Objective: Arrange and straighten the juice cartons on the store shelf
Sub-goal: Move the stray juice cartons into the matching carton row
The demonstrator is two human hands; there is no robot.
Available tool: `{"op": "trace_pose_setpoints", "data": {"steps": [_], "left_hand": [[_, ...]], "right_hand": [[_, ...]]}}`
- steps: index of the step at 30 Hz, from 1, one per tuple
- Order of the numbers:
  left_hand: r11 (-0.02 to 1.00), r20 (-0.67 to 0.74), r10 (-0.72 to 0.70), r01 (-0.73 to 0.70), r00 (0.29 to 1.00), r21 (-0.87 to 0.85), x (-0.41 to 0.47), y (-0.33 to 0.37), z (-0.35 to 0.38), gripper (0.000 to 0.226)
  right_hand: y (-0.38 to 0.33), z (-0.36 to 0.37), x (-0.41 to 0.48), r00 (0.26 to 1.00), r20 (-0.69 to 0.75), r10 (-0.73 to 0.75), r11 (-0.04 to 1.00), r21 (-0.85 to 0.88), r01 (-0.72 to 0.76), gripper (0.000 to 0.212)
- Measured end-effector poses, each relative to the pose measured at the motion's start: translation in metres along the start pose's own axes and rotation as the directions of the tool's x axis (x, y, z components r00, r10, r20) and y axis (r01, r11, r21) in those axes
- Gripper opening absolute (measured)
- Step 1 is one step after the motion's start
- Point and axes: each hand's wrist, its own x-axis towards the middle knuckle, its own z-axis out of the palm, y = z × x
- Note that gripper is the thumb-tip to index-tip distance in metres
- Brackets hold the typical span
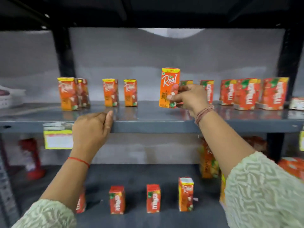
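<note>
Orange juice carton (169, 88), label facing outward, held upright with its base at or just above the upper shelf (164, 122), right of centre. It stands nearer the front edge than the row behind it. The right hand (189, 97) grips it from its right side, thumb across the lower front face and fingers wrapped behind; the hand is closed on the carton. The left hand (92, 129) holds nothing: its fingers are curled loosely, with the fingertips resting on the front lip of the shelf, well apart from the held carton.

To the left of the held carton stand two upright orange cartons (120, 92), spaced apart, and farther left a close pair (72, 93). To its right, red cartons (253, 93) crowd together, several tilted or overlapping. A lower shelf (131, 222) carries more cartons.

Judged step: setting the held carton into line with the orange row. Done well, it would be lowered flat on its base, front face square to the shelf edge, at the same depth and spacing as its left-hand neighbours, and released only once it stands steady, without nudging the red cartons just behind the hand.
</note>
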Motion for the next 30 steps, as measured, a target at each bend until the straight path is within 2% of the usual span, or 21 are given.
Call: {"op": "trace_pose_setpoints", "data": {"steps": [5,9,13,15,17,22,30], "left_hand": [[1.000,-0.044,-0.019,0.020,0.999,0.020,-0.011,-0.065,-0.006,0.047],[0.999,-0.113,-0.020,0.017,0.993,-0.030,-0.017,-0.072,-0.001,0.042],[0.998,-0.193,-0.050,0.043,0.980,-0.043,-0.021,-0.074,0.009,0.061],[0.998,-0.208,-0.042,0.033,0.977,-0.048,-0.021,-0.076,0.011,0.066],[0.999,-0.206,-0.034,0.025,0.978,-0.046,-0.021,-0.075,0.011,0.067],[0.998,-0.205,-0.044,0.035,0.978,-0.047,-0.020,-0.074,0.009,0.067],[0.999,-0.210,-0.038,0.032,0.977,-0.035,-0.019,-0.073,0.008,0.066]], "right_hand": [[-0.012,0.082,0.009,0.990,0.114,0.082,0.995,-0.061,-0.076,0.036],[-0.022,0.138,0.012,0.967,0.232,0.109,0.990,-0.112,-0.085,0.037],[-0.025,0.186,0.022,0.956,0.262,0.129,0.975,-0.209,-0.074,0.030],[-0.024,0.205,0.027,0.956,0.263,0.131,0.957,-0.285,-0.053,0.039],[-0.024,0.218,0.030,0.952,0.275,0.136,0.940,-0.340,-0.036,0.054],[-0.019,0.236,0.031,0.949,0.284,0.141,0.935,-0.352,-0.033,0.063],[-0.017,0.240,0.024,0.953,0.289,0.093,0.899,-0.436,0.045,0.051]]}}
